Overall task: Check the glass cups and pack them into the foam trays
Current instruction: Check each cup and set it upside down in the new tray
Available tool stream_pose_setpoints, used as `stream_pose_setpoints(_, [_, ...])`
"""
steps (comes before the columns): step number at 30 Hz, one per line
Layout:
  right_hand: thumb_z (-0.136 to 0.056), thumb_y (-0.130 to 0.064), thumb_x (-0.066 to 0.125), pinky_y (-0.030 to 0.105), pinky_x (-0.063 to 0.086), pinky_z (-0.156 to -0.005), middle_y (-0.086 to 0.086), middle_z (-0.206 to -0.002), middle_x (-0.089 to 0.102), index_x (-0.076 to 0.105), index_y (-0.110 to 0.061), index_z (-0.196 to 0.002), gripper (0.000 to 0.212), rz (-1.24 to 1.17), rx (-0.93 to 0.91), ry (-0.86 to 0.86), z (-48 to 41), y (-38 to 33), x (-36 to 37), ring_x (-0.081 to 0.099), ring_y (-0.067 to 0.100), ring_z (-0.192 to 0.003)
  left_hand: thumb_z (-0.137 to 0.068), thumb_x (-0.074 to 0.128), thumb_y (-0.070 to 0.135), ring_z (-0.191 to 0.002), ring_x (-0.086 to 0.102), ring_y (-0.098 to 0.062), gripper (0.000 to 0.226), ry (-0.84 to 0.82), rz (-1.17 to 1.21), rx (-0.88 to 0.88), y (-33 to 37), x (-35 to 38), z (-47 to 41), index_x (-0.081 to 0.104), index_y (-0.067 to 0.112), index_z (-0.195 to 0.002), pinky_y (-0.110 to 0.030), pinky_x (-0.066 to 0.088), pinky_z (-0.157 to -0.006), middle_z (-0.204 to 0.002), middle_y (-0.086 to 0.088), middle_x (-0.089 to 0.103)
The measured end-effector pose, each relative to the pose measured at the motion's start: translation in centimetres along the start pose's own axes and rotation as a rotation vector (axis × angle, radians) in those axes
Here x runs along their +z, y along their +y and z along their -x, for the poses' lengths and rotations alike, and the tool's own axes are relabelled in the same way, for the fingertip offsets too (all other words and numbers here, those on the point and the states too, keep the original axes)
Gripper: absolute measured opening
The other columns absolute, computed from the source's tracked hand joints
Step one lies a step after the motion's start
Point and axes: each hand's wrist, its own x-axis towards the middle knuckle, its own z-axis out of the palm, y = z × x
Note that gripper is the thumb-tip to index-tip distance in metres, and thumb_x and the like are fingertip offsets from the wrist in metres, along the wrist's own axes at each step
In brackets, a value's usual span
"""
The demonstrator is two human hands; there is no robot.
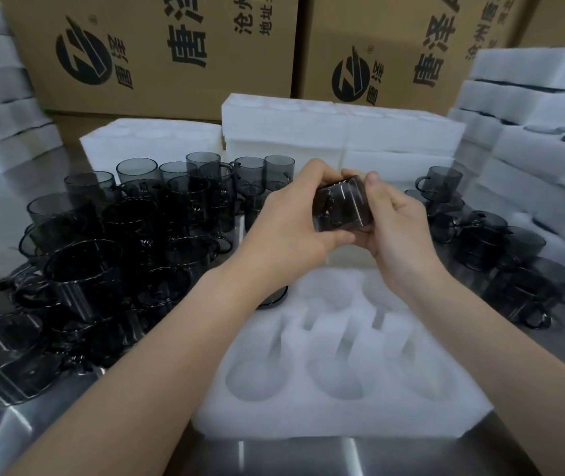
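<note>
Bare forearms reach in from the bottom edge over a steel counter [16, 438], and directly below them lies an open foam tray [329, 417] whose round pockets all appear empty. Both hands are clamped together on one smoky glass cup [341, 206], held up in the air above the tray's far edge. The left hand [294, 218] wraps its left side, thumb underneath; the right hand [394, 221] closes on the right side, thumb up near the top. The cup lies tipped over, its long axis running roughly side to side and slightly upward to the right, so this reads as the checking step and not yet the packing one.

A crowd of unpacked cups [119, 242] stands to the left, a smaller group of cups [500, 249] to the right, and stacked foam [342, 132] and cardboard cartons [157, 46] sit behind.

The coming move turns on this: the tray's pockets lie straight below and nearer the person than the held cup, so it would need righting to vertical, then lowering toward the body. Both hands are about equally near the pockets.
</note>
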Motion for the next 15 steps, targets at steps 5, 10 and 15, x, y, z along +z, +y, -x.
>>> stream_pose_setpoints(5, [-0.102, -0.035, 0.041, 0.035, 0.057, -0.075, 0.010, -0.108, 0.072, 0.065, -0.011, -0.116, 0.037, -0.260, 0.174, -0.130, -0.58, -0.14, -0.25, 0.069, 0.023, -0.095, -0.071, 0.079, -0.002, -0.110, 0.060, -0.002, 0.055, -0.050, 0.222, 0.027, -0.55, -0.31, 0.11, 0.050, 0.030, -0.106, -0.028, 0.046, -0.102, -0.116, 0.013, 0.060])
stream_pose_setpoints(10, [-0.092, -0.057, 0.039, 0.042, 0.055, -0.086, 0.017, -0.127, 0.064, 0.057, -0.012, -0.129, 0.061, -0.439, 0.355, -0.337, -0.68, -0.02, -0.33, 0.064, 0.031, -0.112, -0.072, 0.078, 0.001, -0.134, 0.041, -0.009, 0.060, -0.001, 0.053, 0.050, -0.92, -0.49, -0.24, 0.054, 0.027, -0.120, -0.018, 0.029, -0.108, -0.140, 0.002, 0.049])
stream_pose_setpoints(15, [-0.091, -0.047, 0.048, 0.036, 0.058, -0.069, 0.018, -0.110, 0.071, 0.066, -0.008, -0.109, 0.047, -0.319, 0.233, -0.178, -0.65, 0.01, -0.21, 0.071, 0.029, -0.094, -0.071, 0.073, -0.002, -0.116, 0.050, -0.020, 0.066, 0.038, -0.283, 0.128, -0.32, -0.16, -0.45, 0.054, 0.014, -0.132, -0.021, 0.034, -0.099, -0.123, -0.004, 0.056])
